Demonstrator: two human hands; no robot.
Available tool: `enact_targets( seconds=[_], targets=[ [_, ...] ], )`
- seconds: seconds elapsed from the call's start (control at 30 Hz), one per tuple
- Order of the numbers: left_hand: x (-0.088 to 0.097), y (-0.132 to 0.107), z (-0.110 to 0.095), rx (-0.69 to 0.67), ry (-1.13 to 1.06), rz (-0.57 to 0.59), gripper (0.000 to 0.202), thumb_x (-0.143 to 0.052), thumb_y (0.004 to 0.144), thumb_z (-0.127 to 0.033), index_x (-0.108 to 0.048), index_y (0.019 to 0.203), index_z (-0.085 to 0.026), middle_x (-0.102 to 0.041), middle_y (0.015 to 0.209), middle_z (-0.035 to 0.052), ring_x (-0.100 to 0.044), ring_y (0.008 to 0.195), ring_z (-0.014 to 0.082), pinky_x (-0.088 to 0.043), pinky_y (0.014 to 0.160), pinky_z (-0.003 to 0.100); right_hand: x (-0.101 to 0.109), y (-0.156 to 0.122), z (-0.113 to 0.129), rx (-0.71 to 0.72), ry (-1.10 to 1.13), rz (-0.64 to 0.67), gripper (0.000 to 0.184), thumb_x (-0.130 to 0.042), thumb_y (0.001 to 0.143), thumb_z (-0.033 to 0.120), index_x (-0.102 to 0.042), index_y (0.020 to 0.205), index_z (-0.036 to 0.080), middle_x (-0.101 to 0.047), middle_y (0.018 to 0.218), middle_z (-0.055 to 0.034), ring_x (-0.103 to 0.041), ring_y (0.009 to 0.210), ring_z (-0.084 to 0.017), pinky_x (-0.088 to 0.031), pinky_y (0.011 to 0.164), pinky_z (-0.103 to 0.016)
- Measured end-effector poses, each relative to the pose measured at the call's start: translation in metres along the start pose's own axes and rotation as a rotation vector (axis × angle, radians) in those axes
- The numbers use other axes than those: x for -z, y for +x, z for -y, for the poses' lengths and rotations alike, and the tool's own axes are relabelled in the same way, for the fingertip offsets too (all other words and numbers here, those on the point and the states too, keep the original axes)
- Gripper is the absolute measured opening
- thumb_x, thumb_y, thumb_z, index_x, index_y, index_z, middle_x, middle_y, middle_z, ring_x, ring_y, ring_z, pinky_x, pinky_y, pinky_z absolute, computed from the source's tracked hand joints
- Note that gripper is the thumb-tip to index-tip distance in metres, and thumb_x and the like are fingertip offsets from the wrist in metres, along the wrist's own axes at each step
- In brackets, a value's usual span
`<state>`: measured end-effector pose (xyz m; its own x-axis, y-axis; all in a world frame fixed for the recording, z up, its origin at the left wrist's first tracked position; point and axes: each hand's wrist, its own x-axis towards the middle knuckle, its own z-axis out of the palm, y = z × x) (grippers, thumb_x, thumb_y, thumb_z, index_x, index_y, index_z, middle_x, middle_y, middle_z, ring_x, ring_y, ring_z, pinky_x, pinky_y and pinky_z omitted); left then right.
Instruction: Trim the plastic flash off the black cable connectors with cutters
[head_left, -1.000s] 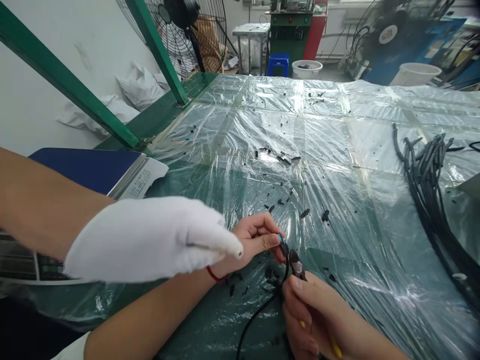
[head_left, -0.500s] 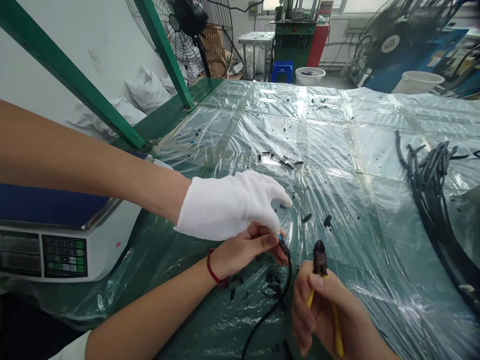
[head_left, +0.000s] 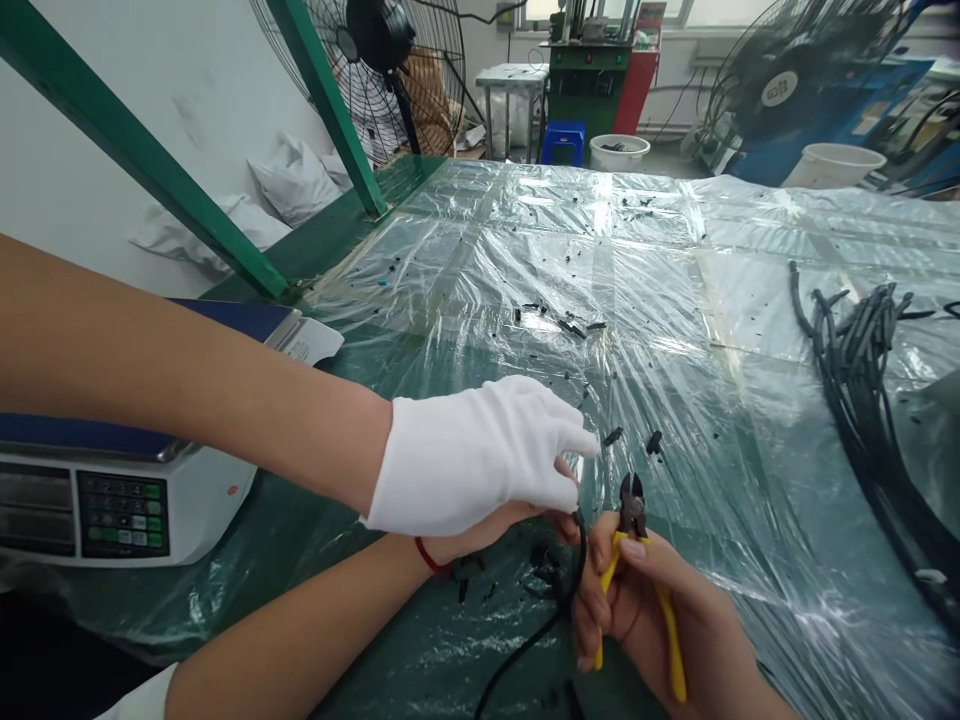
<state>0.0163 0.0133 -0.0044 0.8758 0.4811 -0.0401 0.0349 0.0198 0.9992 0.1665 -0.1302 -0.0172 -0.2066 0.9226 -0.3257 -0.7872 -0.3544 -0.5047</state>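
Note:
My left hand (head_left: 501, 521), with a red cord bracelet round the wrist, is closed on the upper end of a black cable (head_left: 517, 649). A white-gloved hand (head_left: 465, 460) of another person lies over it and hides most of its fingers. The glove's thumb and a finger are spread near the cable's end. In my right hand (head_left: 675, 590) are diagonal cutters (head_left: 633, 508) with yellow handles, jaws pointing up and parted. The cutters are just right of the cable, not touching it.
Black cables (head_left: 877, 420) lie bundled on the right. A scale (head_left: 217, 510) stands at the left under the other person's arm. Black scraps (head_left: 574, 328) dot the plastic-covered table (head_left: 420, 380). A green post (head_left: 330, 110) rises at the back left.
The gloved hand has come down and nearer, now covering most of my left hand. My right hand has shifted slightly left, and the cutters have opened.

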Motion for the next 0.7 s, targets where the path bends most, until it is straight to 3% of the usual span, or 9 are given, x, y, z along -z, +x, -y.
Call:
enact_targets(
  seconds=[0.07,0.1,0.2,0.3,0.43,0.53,0.6,0.7],
  targets=[
    [0.011,0.008,-0.026,-0.157,0.626,0.118,0.014,-0.051,0.097,-0.021,-0.058,0.085,-0.022,-0.067,0.093,0.0013,-0.065,0.089,0.0181,-0.049,0.079,0.031,-0.001,-0.001,0.001,0.009,-0.012,0.010,0.023,-0.050,0.096,0.034,-0.058,0.084,0.017,-0.062,0.066,-0.0039,-0.066,0.059,-0.021,-0.057,0.058,-0.035],
    [0.015,0.011,-0.040,-0.188,0.713,0.149,0.015,-0.057,0.093,-0.019,-0.058,0.078,-0.021,-0.067,0.096,0.0032,-0.062,0.095,0.0211,-0.045,0.085,0.034,-0.001,-0.002,0.002,0.014,-0.018,0.020,0.023,-0.051,0.095,0.035,-0.058,0.083,0.017,-0.062,0.066,-0.0036,-0.066,0.059,-0.021,-0.057,0.058,-0.036],
    [0.021,0.019,-0.072,-0.297,0.951,0.245,0.024,-0.066,0.082,-0.012,-0.054,0.063,-0.020,-0.062,0.081,0.0041,-0.056,0.088,0.0230,-0.038,0.085,0.038,-0.002,-0.004,0.001,0.013,-0.021,0.057,0.023,-0.052,0.094,0.036,-0.058,0.083,0.017,-0.062,0.067,-0.0040,-0.067,0.059,-0.022,-0.057,0.058,-0.036],
    [0.016,0.023,-0.082,-0.339,1.091,0.271,0.028,-0.072,0.073,-0.009,-0.052,0.056,-0.020,-0.057,0.072,0.0049,-0.051,0.078,0.0225,-0.035,0.079,0.037,-0.003,-0.005,0.001,-0.025,0.017,0.114,0.026,-0.050,0.095,0.037,-0.060,0.085,0.015,-0.066,0.067,-0.0065,-0.069,0.057,-0.023,-0.055,0.056,-0.034],
    [0.017,0.023,-0.070,-0.287,0.844,0.142,0.034,-0.073,0.074,-0.007,-0.052,0.051,-0.021,-0.055,0.068,0.0043,-0.052,0.078,0.0229,-0.035,0.086,0.038,-0.002,-0.005,0.001,-0.096,0.037,0.176,0.029,-0.051,0.093,0.040,-0.062,0.090,0.014,-0.072,0.075,-0.0121,-0.075,0.065,-0.028,-0.055,0.060,-0.035],
    [0.022,0.017,-0.052,-0.209,0.431,-0.063,0.029,-0.075,0.079,-0.011,-0.059,0.057,-0.022,-0.061,0.079,0.0057,-0.057,0.094,0.0261,-0.038,0.093,0.039,-0.002,-0.005,0.001,-0.148,0.025,0.221,0.031,-0.054,0.089,0.043,-0.062,0.095,0.013,-0.074,0.084,-0.0160,-0.076,0.075,-0.031,-0.056,0.069,-0.039],
    [0.020,0.010,-0.036,-0.120,0.084,-0.158,0.018,-0.077,0.080,-0.017,-0.066,0.067,-0.022,-0.064,0.086,0.0065,-0.060,0.100,0.0275,-0.043,0.090,0.036,-0.002,-0.005,0.001,-0.183,0.016,0.252,0.035,-0.053,0.088,0.044,-0.062,0.099,0.012,-0.075,0.089,-0.0192,-0.076,0.081,-0.032,-0.055,0.074,-0.041],
    [0.007,-0.001,-0.007,-0.074,-0.109,-0.201,0.012,-0.069,0.091,-0.030,-0.070,0.084,-0.020,-0.065,0.084,0.0051,-0.067,0.089,0.0250,-0.051,0.076,0.032,-0.001,-0.005,0.000,-0.230,0.010,0.283,0.039,-0.051,0.089,0.046,-0.062,0.103,0.011,-0.076,0.098,-0.0249,-0.076,0.087,-0.032,-0.055,0.078,-0.040]
  ],
)
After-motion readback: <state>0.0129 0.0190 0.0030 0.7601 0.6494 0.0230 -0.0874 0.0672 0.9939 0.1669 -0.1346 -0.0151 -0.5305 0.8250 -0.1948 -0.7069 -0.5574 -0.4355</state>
